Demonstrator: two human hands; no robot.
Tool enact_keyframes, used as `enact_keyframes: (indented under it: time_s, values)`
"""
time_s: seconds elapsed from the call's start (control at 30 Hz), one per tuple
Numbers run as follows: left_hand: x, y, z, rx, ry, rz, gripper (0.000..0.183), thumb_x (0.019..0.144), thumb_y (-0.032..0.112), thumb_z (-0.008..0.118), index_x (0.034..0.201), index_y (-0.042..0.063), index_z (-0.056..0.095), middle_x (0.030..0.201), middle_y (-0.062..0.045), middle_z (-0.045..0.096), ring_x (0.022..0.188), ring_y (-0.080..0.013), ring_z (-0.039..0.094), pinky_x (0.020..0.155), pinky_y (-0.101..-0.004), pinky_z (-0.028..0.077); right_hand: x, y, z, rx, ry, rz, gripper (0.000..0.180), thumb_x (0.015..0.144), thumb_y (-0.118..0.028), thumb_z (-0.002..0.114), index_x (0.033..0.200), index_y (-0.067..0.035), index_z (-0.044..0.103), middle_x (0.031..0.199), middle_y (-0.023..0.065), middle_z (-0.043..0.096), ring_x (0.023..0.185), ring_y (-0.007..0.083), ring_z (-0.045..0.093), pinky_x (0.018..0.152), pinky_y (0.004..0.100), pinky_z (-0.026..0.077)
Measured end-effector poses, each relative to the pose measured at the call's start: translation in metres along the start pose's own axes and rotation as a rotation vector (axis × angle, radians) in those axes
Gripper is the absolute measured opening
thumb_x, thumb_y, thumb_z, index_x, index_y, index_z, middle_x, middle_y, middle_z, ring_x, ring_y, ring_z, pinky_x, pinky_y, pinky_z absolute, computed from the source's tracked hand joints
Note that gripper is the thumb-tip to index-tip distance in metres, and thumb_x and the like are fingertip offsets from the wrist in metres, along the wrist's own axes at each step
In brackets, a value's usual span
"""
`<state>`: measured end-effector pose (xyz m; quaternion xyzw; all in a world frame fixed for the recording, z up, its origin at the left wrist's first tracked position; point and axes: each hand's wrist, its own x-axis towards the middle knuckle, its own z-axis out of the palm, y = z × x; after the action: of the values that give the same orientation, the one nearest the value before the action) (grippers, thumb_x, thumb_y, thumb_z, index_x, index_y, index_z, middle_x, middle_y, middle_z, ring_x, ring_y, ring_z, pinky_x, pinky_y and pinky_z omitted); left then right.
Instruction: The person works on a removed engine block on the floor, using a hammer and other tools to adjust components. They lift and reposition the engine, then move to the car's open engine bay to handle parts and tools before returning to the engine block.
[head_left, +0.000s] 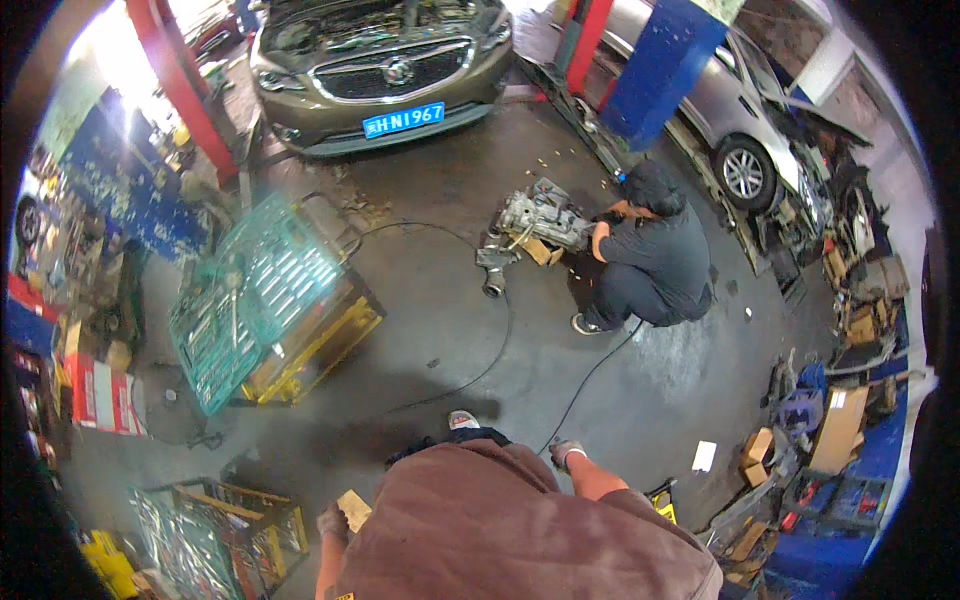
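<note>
At my left side, low in the view, my gloved left hand (334, 520) holds a small tan block (354, 511), perhaps cardboard or wood. My gloved right hand (566, 453) is on the other side of my body, its fingers curled. Close by it a thin black cable (587, 379) runs along the floor towards a crouching co-worker (660, 247); whether my hand touches it cannot be seen. The co-worker's gloved hands are at a metal transmission-like assembly (541, 215), propped on tan blocks (535, 250). Next to it lies a separate metal part (493, 271).
An open teal socket-and-wrench case (289, 266) tops a yellow-edged cart (319, 352) at left. Another tool rack (187, 540) stands behind it. A car with raised hood (390, 75), lift posts (187, 90), a silver car (720, 127) and piled parts (855, 300) surround the floor.
</note>
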<state>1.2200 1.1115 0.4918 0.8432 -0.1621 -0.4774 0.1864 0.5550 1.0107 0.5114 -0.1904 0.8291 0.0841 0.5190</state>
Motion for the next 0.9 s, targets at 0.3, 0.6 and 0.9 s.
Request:
enact_keyframes:
  time_s: [0.3, 0.6, 0.9]
  values:
    - [0.068, 0.185, 0.086, 1.320, -0.160, 0.787, 0.036, 0.099, 0.039, 0.055, 0.107, 0.009, 0.073, 0.110, -0.020, 0.074, 0.099, -0.0405, 0.072, 0.085, -0.0500, 0.056, 0.076, -0.047, -0.043, 0.502, 0.073, -0.219, 0.021, 0.092, -0.023, 0.066, 0.094, -0.005, 0.075, 0.086, 0.0126, 0.076, 0.076, 0.0278, 0.072, 0.072, 0.0421, 0.056]
    - [0.123, 0.332, 0.151, 0.521, -0.201, 0.295, 0.046, 0.095, 0.045, 0.059, 0.104, 0.002, 0.073, 0.088, -0.016, 0.075, 0.080, -0.0315, 0.068, 0.075, -0.0453, 0.052, 0.053, -0.045, -0.054, 0.938, 0.136, 0.048, 0.014, 0.093, -0.015, 0.064, 0.089, -0.001, 0.063, 0.070, 0.0078, 0.061, 0.055, 0.0202, 0.057, 0.047, 0.0372, 0.045]
    - [0.250, 0.452, 0.250, 1.157, -0.383, 0.734, 0.054, 0.095, 0.050, 0.062, 0.117, 0.002, 0.074, 0.118, -0.023, 0.073, 0.116, -0.0356, 0.068, 0.100, -0.0465, 0.050, 0.032, -0.044, -0.010, -0.005, 0.118, -0.020, 0.033, 0.096, -0.036, 0.066, 0.113, -0.009, 0.074, 0.111, 0.0148, 0.077, 0.107, 0.0296, 0.074, 0.089, 0.0426, 0.060]
